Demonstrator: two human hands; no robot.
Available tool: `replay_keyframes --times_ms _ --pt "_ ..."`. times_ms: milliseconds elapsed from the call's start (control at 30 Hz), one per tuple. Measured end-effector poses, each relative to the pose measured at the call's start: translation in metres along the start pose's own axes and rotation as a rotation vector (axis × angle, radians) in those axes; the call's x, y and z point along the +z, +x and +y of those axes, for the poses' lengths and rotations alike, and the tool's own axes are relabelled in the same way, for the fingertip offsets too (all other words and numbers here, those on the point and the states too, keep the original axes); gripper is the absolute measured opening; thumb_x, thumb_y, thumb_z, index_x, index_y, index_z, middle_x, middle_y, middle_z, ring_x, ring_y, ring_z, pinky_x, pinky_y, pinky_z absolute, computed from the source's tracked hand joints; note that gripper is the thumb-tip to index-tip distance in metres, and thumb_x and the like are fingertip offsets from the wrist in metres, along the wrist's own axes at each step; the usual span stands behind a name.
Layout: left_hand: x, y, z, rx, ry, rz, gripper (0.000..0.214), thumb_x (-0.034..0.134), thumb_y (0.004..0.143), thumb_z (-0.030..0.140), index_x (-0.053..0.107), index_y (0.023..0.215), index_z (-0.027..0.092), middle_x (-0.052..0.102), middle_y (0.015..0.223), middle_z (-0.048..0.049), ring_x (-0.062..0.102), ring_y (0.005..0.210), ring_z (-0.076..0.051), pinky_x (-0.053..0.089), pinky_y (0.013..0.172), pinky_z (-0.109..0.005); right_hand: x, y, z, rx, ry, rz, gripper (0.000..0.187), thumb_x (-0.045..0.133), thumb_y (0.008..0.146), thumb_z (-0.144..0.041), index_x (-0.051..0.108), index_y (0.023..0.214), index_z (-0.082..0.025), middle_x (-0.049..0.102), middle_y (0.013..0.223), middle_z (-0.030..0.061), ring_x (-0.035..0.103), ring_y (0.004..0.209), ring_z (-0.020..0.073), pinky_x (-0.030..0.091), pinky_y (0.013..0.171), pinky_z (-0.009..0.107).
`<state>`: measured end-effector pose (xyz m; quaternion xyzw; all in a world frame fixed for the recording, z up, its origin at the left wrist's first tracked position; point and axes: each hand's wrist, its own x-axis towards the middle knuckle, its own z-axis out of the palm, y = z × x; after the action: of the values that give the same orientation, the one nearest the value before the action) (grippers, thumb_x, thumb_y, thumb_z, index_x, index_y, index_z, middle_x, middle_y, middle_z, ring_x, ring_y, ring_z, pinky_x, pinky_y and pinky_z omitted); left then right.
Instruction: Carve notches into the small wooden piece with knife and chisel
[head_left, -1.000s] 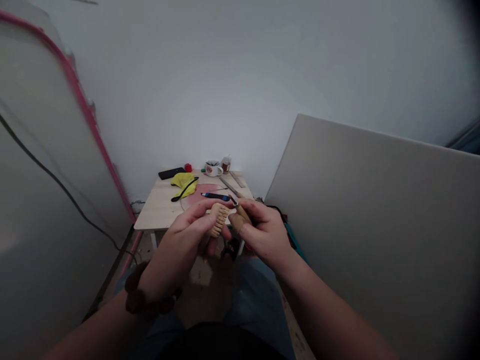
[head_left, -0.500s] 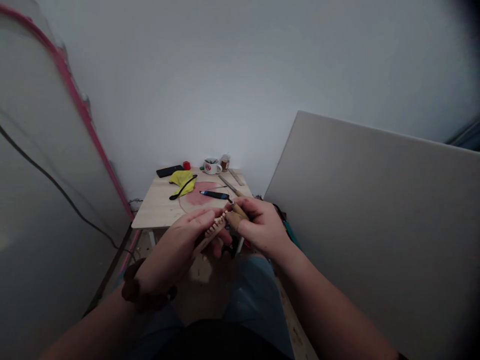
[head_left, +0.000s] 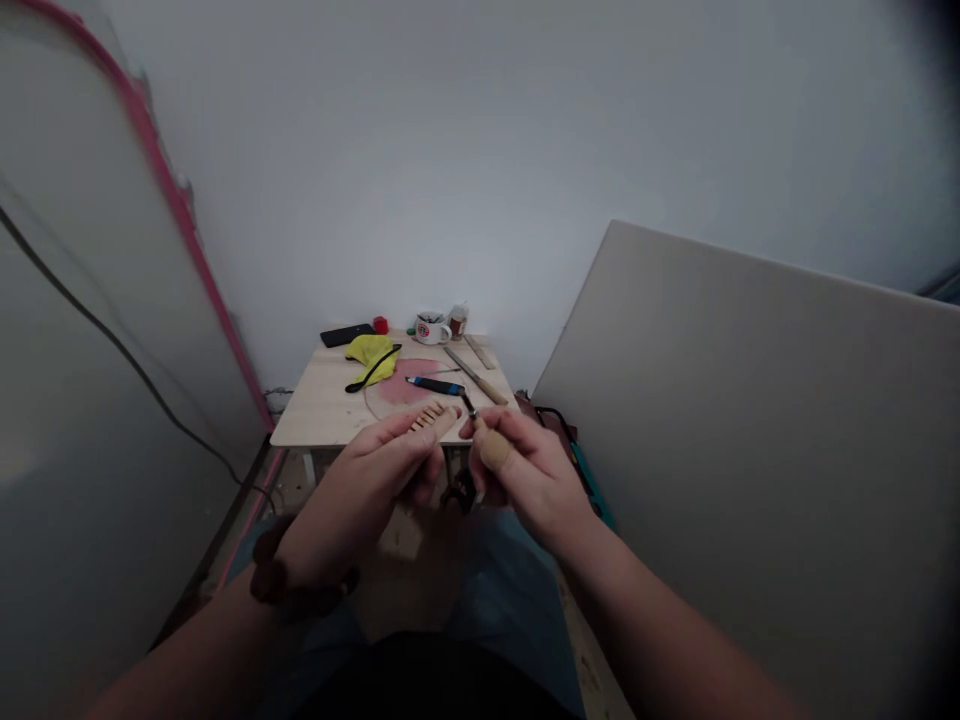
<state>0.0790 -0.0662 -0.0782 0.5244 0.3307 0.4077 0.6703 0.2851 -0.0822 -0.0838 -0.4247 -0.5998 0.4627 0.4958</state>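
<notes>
My left hand [head_left: 379,462] is closed around a small wooden comb-like piece [head_left: 445,424], its row of short teeth pointing up and left. In my right hand [head_left: 534,470] is a carving tool [head_left: 469,402] with a thin metal shaft and a wooden handle, mostly covered by the fingers. The tool's metal end points up and left, a short gap to the right of the wooden piece. A tan bandage [head_left: 494,450] wraps the right thumb. Both hands are above my lap, near the table's front edge.
The small wooden table [head_left: 300,425] holds a yellow cloth [head_left: 371,352], a blue-black pen-shaped tool [head_left: 436,386], a wooden-handled file [head_left: 480,380], a white mug [head_left: 431,329], a jar [head_left: 458,321] and a black phone-like object [head_left: 345,335]. A grey panel [head_left: 750,420] stands to the right.
My hands have moved apart, and the carving tool is now away from the wooden piece. The left hand has turned the piece, so its teeth face up-left and its smooth side shows.
</notes>
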Motion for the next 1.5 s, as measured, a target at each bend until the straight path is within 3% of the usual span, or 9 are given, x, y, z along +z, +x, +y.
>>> replay_keyframes --times_ms 67,167,400,600,900,1067,1233,1400,1500 --pt "-0.004 -0.001 0.0 -0.014 0.048 0.001 0.03 0.067 0.109 0.043 0.067 0.086 0.024 0.063 0.073 0.0008 0.057 0.07 -0.018 0.046 0.068 -0.029 0.003 -0.011 0.004 0.07 0.023 -0.109 0.043 0.069 0.111 -0.065 0.073 0.106 -0.022 0.067 0.067 -0.0035 0.054 0.051 0.0122 0.042 0.051 0.025" --pt "-0.009 -0.001 -0.002 -0.014 0.06 -0.021 0.034 0.066 0.11 0.039 0.064 0.079 0.023 0.061 0.071 0.001 0.053 0.068 -0.016 0.043 0.065 -0.027 0.005 -0.019 0.008 0.088 -0.022 -0.16 0.042 0.069 0.112 -0.063 0.075 0.107 -0.021 0.065 0.063 -0.0047 0.05 0.051 0.0107 0.038 0.049 0.023" --pt "-0.008 -0.001 0.0 0.058 0.103 -0.045 0.042 0.068 0.111 0.046 0.064 0.076 0.023 0.058 0.066 0.0016 0.048 0.063 -0.015 0.039 0.06 -0.027 0.004 -0.019 0.008 0.045 -0.04 -0.1 0.04 0.065 0.113 -0.061 0.075 0.108 -0.022 0.06 0.059 -0.0073 0.041 0.047 0.0096 0.031 0.047 0.024" --pt "-0.009 -0.004 0.003 0.039 0.179 -0.043 0.033 0.066 0.111 0.04 0.075 0.085 0.022 0.07 0.073 -0.0017 0.06 0.066 -0.016 0.045 0.063 -0.027 0.005 -0.025 0.005 0.154 0.05 -0.126 0.045 0.066 0.11 -0.065 0.073 0.104 -0.021 0.059 0.055 -0.0077 0.038 0.044 0.0094 0.027 0.044 0.024" --pt "-0.016 0.001 -0.011 0.003 0.204 -0.041 0.039 0.085 0.101 0.057 0.077 0.084 0.023 0.058 0.069 0.0026 0.047 0.061 -0.015 0.036 0.053 -0.024 0.026 -0.042 0.025 0.243 0.26 -0.025 0.046 0.072 0.104 -0.068 0.067 0.107 -0.023 0.062 0.054 -0.0072 0.039 0.043 0.0104 0.024 0.044 0.023" --pt "-0.019 0.003 -0.013 -0.081 0.164 -0.14 0.04 0.086 0.1 0.058 0.082 0.085 0.021 0.058 0.07 0.001 0.044 0.061 -0.015 0.033 0.052 -0.024 0.038 -0.052 0.035 0.242 0.362 -0.013 0.044 0.069 0.108 -0.067 0.068 0.106 -0.023 0.06 0.051 -0.0077 0.037 0.041 0.0103 0.024 0.044 0.024" --pt "-0.021 0.003 -0.008 -0.076 0.184 -0.167 0.038 0.084 0.102 0.058 0.085 0.087 0.023 0.057 0.066 0.002 0.041 0.059 -0.015 0.031 0.052 -0.024 0.039 -0.056 0.034 0.253 0.393 0.008 0.045 0.07 0.108 -0.067 0.069 0.109 -0.022 0.058 0.05 -0.0086 0.034 0.04 0.0098 0.023 0.043 0.023" --pt "-0.021 0.003 -0.003 -0.044 0.234 -0.203 0.036 0.083 0.102 0.058 0.088 0.092 0.024 0.072 0.08 -0.0034 0.056 0.069 -0.018 0.042 0.059 -0.026 0.038 -0.057 0.033 0.261 0.411 0.009 0.043 0.071 0.108 -0.064 0.07 0.11 -0.021 0.058 0.049 -0.0084 0.034 0.04 0.0097 0.021 0.042 0.023" --pt "-0.018 0.003 -0.003 -0.041 0.211 -0.214 0.035 0.082 0.103 0.056 0.087 0.091 0.024 0.072 0.08 -0.003 0.057 0.069 -0.018 0.043 0.06 -0.027 0.038 -0.058 0.032 0.262 0.422 0.017 0.042 0.071 0.109 -0.064 0.069 0.11 -0.022 0.06 0.05 -0.0079 0.035 0.039 0.0093 0.022 0.042 0.023"
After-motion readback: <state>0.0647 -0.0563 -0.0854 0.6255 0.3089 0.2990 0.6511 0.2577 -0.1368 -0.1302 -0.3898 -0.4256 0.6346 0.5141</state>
